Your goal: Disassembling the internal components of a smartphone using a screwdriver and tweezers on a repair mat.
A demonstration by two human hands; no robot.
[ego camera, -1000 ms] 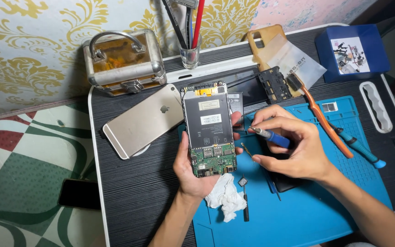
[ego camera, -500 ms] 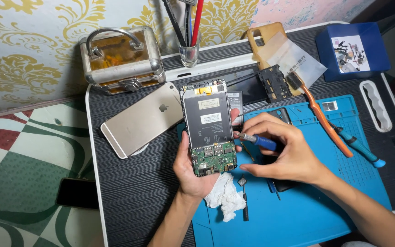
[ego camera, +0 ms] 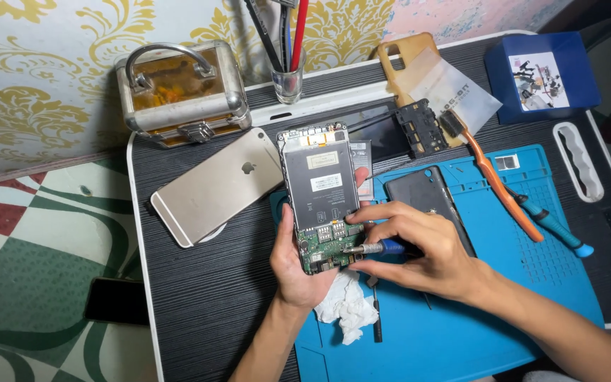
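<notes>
An opened phone [ego camera: 321, 198], its circuit board exposed, is held upright above the desk [ego camera: 206, 283] in the closed grip of the left hand [ego camera: 295, 272]. A blue-handled screwdriver [ego camera: 380, 247] is pinched in the right hand [ego camera: 426, 251], its tip set on the board's lower part, above a crumpled white tissue [ego camera: 344, 308].

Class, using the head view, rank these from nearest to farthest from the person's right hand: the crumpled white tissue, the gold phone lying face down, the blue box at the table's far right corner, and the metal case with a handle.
1. Crumpled white tissue, just below-left of the right hand.
2. Gold phone lying face down, to the left.
3. Blue box at the far right corner and metal case with a handle at far left: too close to call.
</notes>
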